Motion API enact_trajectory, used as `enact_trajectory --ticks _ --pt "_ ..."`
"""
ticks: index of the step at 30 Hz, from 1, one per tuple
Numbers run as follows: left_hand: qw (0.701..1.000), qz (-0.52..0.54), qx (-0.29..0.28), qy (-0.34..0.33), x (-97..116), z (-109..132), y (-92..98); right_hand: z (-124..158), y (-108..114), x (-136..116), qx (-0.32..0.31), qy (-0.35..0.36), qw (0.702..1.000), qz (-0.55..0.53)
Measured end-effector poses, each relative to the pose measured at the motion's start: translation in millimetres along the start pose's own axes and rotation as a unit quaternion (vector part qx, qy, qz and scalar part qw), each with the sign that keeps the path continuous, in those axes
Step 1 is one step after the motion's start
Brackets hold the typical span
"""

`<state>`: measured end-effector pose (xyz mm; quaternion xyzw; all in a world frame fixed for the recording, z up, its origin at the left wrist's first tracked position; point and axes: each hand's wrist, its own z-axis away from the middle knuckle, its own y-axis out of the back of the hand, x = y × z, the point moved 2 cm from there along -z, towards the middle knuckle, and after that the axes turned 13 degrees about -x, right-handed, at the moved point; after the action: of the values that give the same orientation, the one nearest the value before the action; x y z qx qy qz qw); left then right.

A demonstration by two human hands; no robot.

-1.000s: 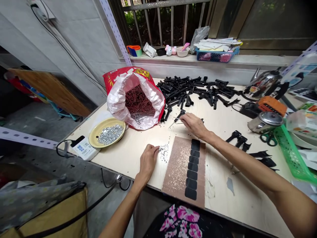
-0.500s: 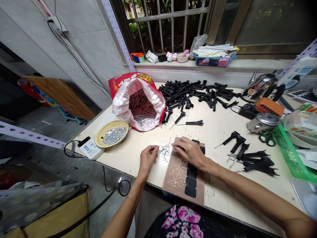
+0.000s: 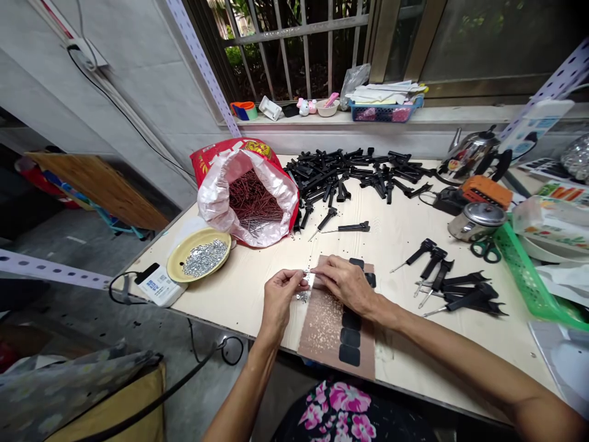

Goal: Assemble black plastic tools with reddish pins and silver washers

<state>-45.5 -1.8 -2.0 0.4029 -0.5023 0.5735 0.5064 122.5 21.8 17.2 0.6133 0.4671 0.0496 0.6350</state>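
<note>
My left hand (image 3: 281, 298) is closed in a pinch at the left edge of a brown sheet (image 3: 317, 341); what is in its fingertips is too small to name. Facing it, my right hand (image 3: 345, 282) lies over the sheet, thumb and finger pinched near a thin, bright sliver between the hands. I cannot make out what it is. Just below my left fingertips is a small heap of tiny metal bits (image 3: 302, 297), partly covered by that hand. The sheet bears pale crumbs and a column of black rounded squares (image 3: 350, 355), some hidden under my right hand.
A yellow plate (image 3: 175, 258) of small silvery parts and a red bag (image 3: 202, 161) full of brown, nail-like rods stand left. Many black plastic pieces (image 3: 317, 175) lie at the back. Several black-handled rods (image 3: 442, 276), scissors (image 3: 486, 250) and a green basket (image 3: 529, 276) are right.
My left hand has moved right and over the tiny metal bits, so its fingertips now nearly meet those of my right hand. The whole view has shifted slightly.
</note>
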Motion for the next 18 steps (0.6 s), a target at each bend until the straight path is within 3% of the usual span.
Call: enact_trajectory --ticks 3,8,18 --pt "1.0 -0.003 -0.004 0.002 0.6 -1.1 -3.3 2.7 -1.2 3.4 0.003 0.0 1.0 0.003" --pt "0.999 -0.036 0.04 0.003 5.6 -4.0 -9.4 4.9 1.7 6.4 0.024 -0.005 1.0 -0.007" --pt "1.0 -0.027 0.006 0.015 3.1 -7.2 -18.3 8.3 6.2 9.3 0.007 -0.025 0.999 0.02"
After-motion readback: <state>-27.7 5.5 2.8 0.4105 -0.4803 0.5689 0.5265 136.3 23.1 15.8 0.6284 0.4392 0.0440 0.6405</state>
